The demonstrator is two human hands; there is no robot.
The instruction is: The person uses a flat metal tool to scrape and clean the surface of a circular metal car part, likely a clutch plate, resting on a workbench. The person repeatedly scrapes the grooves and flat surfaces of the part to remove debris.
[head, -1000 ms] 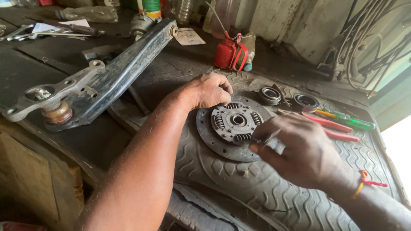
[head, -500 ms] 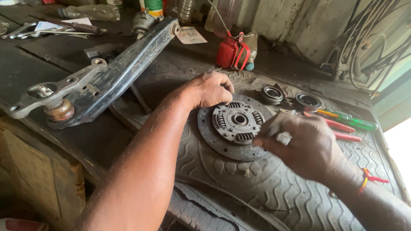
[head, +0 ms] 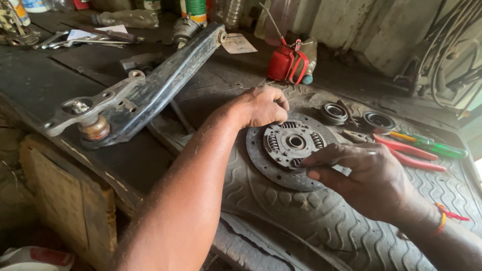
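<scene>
A round clutch disc [head: 281,165] with a sprung hub lies flat on a strip of tyre tread [head: 321,226]. My left hand [head: 261,106] rests on the disc's far left rim, fingers curled over its edge. My right hand [head: 364,178] covers the disc's near right side. Its finger and thumb are pinched together next to the hub. Whatever sits between them is hidden.
A long dark suspension arm [head: 145,93] lies across the bench at the left. Two bearing rings [head: 334,113] [head: 379,120], red-handled pliers [head: 411,153] and a green screwdriver [head: 434,146] lie right of the disc. A red oil can [head: 283,62] stands behind, with spanners [head: 75,40] at the far left.
My right hand has dropped from above the disc down to its near right edge, and the small shiny piece seen in its fingers no longer shows. My left hand has stayed on the rim.
</scene>
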